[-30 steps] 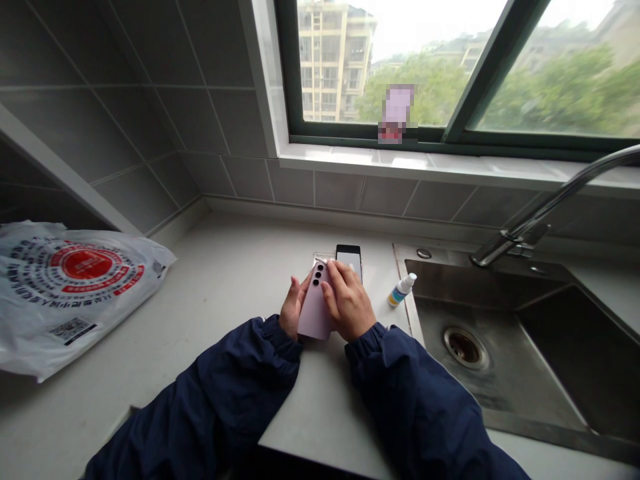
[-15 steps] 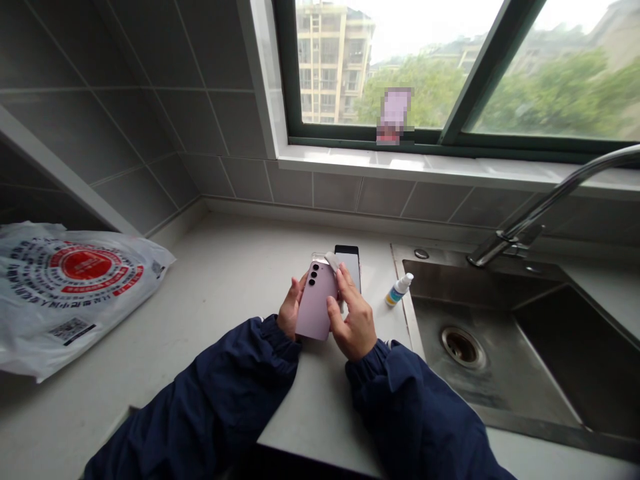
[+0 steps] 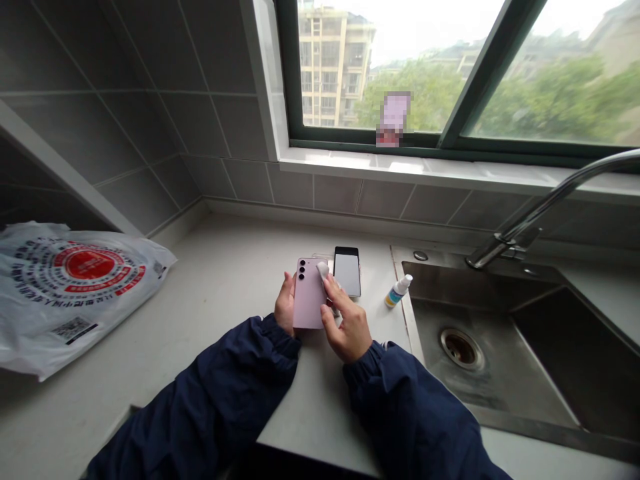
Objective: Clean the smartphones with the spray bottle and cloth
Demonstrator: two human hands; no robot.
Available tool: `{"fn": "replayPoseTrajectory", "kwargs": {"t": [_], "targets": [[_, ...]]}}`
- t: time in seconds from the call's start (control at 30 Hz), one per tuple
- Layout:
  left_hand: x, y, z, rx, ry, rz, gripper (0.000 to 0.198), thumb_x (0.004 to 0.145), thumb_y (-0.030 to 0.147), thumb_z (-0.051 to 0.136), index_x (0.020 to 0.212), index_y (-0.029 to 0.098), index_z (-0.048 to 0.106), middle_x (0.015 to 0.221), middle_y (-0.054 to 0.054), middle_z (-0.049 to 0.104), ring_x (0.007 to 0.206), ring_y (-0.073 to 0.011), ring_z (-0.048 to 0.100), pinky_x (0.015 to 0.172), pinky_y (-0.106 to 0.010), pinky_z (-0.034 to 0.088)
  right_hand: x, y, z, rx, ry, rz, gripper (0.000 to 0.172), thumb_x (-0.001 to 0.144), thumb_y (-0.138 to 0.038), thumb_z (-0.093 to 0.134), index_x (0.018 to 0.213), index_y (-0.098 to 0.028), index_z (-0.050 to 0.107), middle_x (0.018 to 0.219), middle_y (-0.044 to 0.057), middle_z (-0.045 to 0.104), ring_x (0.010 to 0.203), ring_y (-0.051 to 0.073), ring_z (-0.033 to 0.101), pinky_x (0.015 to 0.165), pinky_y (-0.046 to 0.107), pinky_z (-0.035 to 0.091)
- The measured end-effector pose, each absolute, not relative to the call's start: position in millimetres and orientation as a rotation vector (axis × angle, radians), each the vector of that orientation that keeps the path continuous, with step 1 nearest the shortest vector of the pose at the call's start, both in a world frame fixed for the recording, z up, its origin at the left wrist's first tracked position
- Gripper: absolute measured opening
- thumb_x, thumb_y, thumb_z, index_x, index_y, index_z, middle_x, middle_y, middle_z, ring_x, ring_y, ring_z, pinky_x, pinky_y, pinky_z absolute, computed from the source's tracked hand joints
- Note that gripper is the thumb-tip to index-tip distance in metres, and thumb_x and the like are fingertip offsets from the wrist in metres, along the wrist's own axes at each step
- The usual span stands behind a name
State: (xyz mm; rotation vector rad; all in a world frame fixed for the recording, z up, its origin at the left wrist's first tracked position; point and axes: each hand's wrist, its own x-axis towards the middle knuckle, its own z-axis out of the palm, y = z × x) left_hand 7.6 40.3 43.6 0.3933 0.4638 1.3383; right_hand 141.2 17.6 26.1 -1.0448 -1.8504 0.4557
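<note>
You are at a kitchen counter in a grey-tiled corner, with a grey tile wall (image 3: 125,133) running along the left and far sides. At the far side, a green-framed window (image 3: 365,139) looks out on an apartment block (image 3: 335,67) and trees (image 3: 415,100). A blurred object (image 3: 393,119) at the window is too pixelated to identify.

The white countertop (image 3: 225,300) holds a stainless steel sink (image 3: 480,270) on your right, with a curved faucet (image 3: 550,200) above it and a drain (image 3: 462,349) in its floor. A white plastic bag (image 3: 75,293) with red print lies at the far left.

Near the sink's left rim stands a small spray bottle (image 3: 399,291). Just beside it, a second phone (image 3: 347,272) lies flat.

Your navy sleeves (image 3: 215,393) reach in from the near edge. Above the counter's middle, your left hand (image 3: 286,303) grips a lilac smartphone (image 3: 307,297), its fingers curled behind it. Your right hand (image 3: 347,327) has its fingers (image 3: 333,287) slightly spread, the index pressing a white cloth (image 3: 323,269) onto the phone's upper right corner.
</note>
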Motion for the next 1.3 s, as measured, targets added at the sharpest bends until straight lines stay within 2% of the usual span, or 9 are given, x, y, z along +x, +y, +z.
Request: {"fn": "replayPoseTrajectory", "kwargs": {"t": [0.13,0.27,0.37,0.43,0.53,0.77,0.97,1.17,1.3], "targets": [[6,44,42,0.355,0.555,1.367,0.058,0.097,0.058,0.039,0.126,0.012,0.059,0.116,-0.018,0.069,0.117,-0.0333,0.063,0.105,-0.050,0.046,140,19,21,-1.117,-2.001,0.331,0.058,0.090,-0.018,0.050,0.148,-0.019,0.047,0.153,0.012,0.044,0.146,0.031,0.035,0.116,0.058,0.034],[8,45,43,0.341,0.638,1.417,0.058,0.093,0.060,0.048,0.125,0.012,0.059,0.110,-0.016,0.071,0.106,-0.0309,0.068,0.099,-0.047,0.051,132,10,25,-1.078,-2.158,0.245,0.045,0.092,-0.017,0.048,0.136,-0.015,0.059,0.146,0.013,0.053,0.145,0.034,0.035,0.114,0.064,0.033],[5,42,46,0.349,0.694,1.391,0.061,0.090,0.065,0.048,0.123,0.016,0.059,0.099,-0.014,0.072,0.087,-0.0281,0.072,0.086,-0.046,0.056,123,-2,31,-0.958,-2.265,0.236,0.042,0.092,-0.017,0.048,0.132,-0.016,0.062,0.142,0.012,0.058,0.143,0.032,0.041,0.117,0.060,0.031],[1,40,48,0.384,0.737,1.308,0.070,0.088,0.074,0.041,0.123,0.016,0.059,0.093,-0.015,0.072,0.075,-0.0282,0.071,0.074,-0.046,0.058,117,-8,32,-0.904,-2.316,0.246,0.042,0.091,-0.016,0.047,0.130,-0.014,0.063,0.141,0.011,0.059,0.142,0.030,0.043,0.118,0.057,0.031],[-4,39,49,0.405,0.753,1.257,0.081,0.084,0.082,0.034,0.124,0.015,0.058,0.093,-0.017,0.072,0.070,-0.0296,0.071,0.067,-0.047,0.057,114,-11,29,-0.895,-2.340,0.231,0.047,0.089,-0.015,0.047,0.134,-0.011,0.059,0.146,0.012,0.054,0.143,0.030,0.041,0.118,0.054,0.032],[-6,47,44,0.315,0.698,1.400,0.073,0.090,0.072,0.036,0.129,0.014,0.055,0.101,-0.016,0.072,0.088,-0.0299,0.072,0.085,-0.048,0.056,113,-8,23,-1.078,-2.239,0.172,0.053,0.090,-0.015,0.047,0.143,-0.010,0.050,0.152,0.013,0.046,0.146,0.032,0.035,0.118,0.057,0.028],[-15,48,45,0.373,0.732,1.344,0.080,0.086,0.078,0.034,0.127,0.013,0.058,0.102,-0.020,0.071,0.079,-0.0328,0.072,0.072,-0.049,0.057,109,-12,25,-0.935,-2.280,0.202,0.051,0.089,-0.014,0.049,0.140,-0.016,0.054,0.147,0.009,0.053,0.144,0.028,0.039,0.122,0.054,0.022],[-9,48,42,0.353,0.674,1.353,0.074,0.089,0.074,0.037,0.128,0.014,0.058,0.105,-0.018,0.072,0.091,-0.0317,0.071,0.083,-0.048,0.057,114,-9,23,-1.023,-2.253,0.175,0.055,0.088,-0.013,0.048,0.143,-0.013,0.051,0.151,0.011,0.048,0.146,0.029,0.036,0.122,0.054,0.021],[-5,48,40,0.348,0.684,1.355,0.074,0.089,0.073,0.038,0.129,0.014,0.057,0.103,-0.017,0.072,0.090,-0.0307,0.072,0.084,-0.046,0.056,117,-5,18,-1.026,-2.261,0.172,0.059,0.085,-0.012,0.049,0.143,-0.015,0.051,0.150,0.010,0.049,0.145,0.029,0.037,0.123,0.055,0.017]]}}
